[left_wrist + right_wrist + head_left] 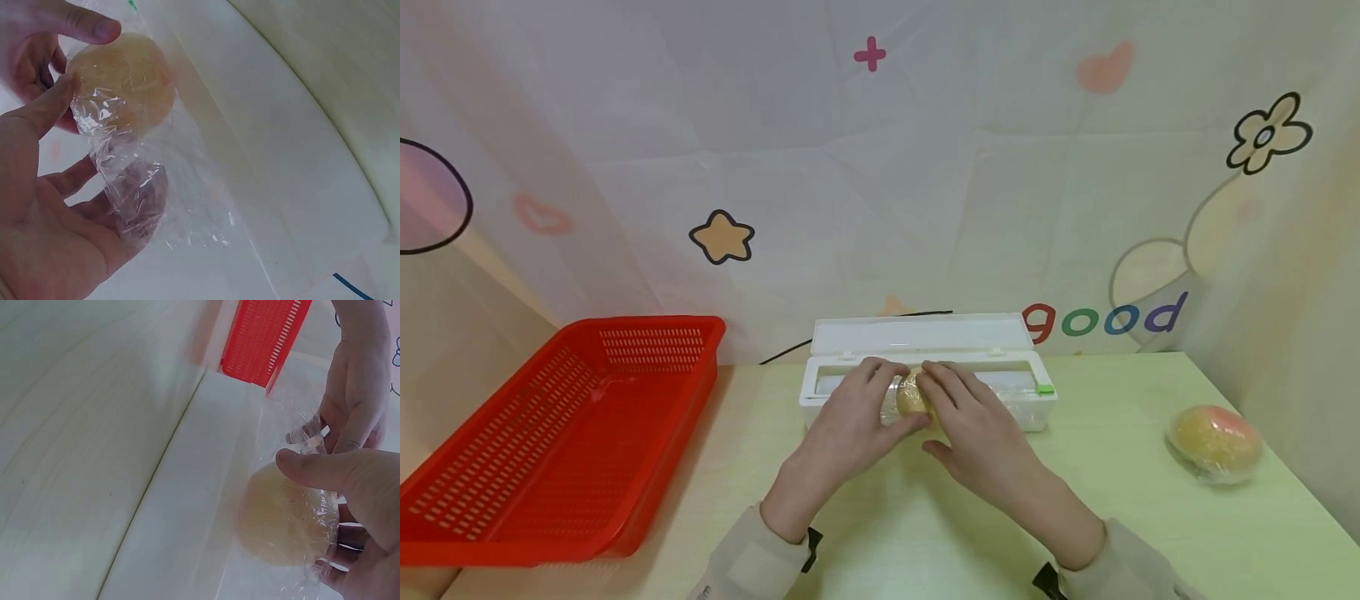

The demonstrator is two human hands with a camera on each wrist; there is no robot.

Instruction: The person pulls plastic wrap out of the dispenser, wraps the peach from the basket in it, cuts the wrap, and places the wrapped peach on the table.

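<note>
A round yellow fruit (912, 395), perhaps a mango, is partly covered in crinkled cling film (131, 187) above the front of the open white cling film box (1037, 408). My right hand (988, 442) holds the fruit, its thumb over one side and its fingers behind, as the right wrist view shows. My left hand (850, 425) is on the other side, thumb against the fruit and curled fingers gathering the film. In the left wrist view, film covers some left fingertips (147, 187). A stretched sheet runs between the fruit and the box.
A red plastic basket (703, 400) stands on the left of the table (1105, 500). A film-wrapped yellow and pink fruit (1216, 442) lies near the right edge. The box lid (925, 333) is raised against a printed curtain (820, 183), with a dark cable (786, 351) behind.
</note>
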